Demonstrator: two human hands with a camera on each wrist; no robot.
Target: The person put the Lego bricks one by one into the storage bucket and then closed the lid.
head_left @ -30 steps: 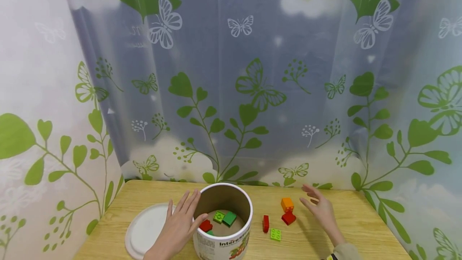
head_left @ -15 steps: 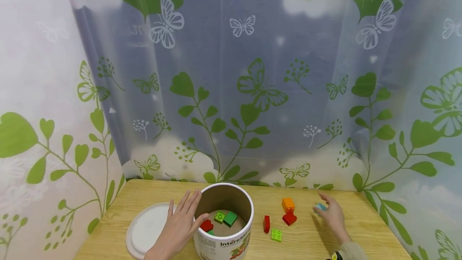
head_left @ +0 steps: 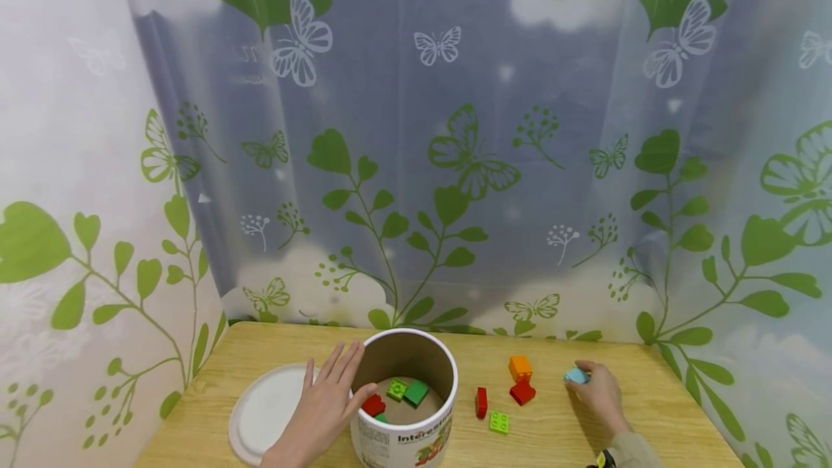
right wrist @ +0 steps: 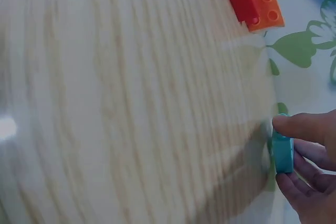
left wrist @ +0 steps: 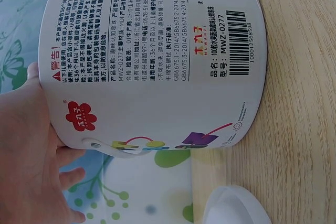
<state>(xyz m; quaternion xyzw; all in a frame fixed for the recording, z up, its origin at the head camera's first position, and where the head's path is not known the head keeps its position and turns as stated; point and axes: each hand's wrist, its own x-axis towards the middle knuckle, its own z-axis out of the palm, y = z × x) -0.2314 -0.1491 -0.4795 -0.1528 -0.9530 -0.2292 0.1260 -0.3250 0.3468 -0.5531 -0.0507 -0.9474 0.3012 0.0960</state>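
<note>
My left hand (head_left: 321,406) rests on the left rim of a white round bucket (head_left: 365,439), its fingers straight. In the left wrist view the same hand lies along the bucket's (left wrist: 157,103) printed side. Inside the bucket are a red brick (head_left: 373,405), a lime green brick (head_left: 397,389) and a dark green brick (head_left: 416,393), with a bit of another green piece partly hidden by the rim. On the right, my right hand (head_left: 601,390) pinches a light blue toy brick (head_left: 575,375) between thumb and fingers, also seen as a teal brick (right wrist: 283,153) in the right wrist view.
Between bucket and right hand lie an orange brick (head_left: 520,367), a red brick (head_left: 523,392), an upright red brick (head_left: 481,402) and a lime brick (head_left: 499,422). The white lid (head_left: 266,410) lies left of the bucket. A patterned curtain (head_left: 474,251) hangs behind the wooden table (head_left: 552,446).
My right hand has moved right, away from the orange and red bricks, to the light blue brick, and its fingers have closed on it. The left hand stays on the bucket rim.
</note>
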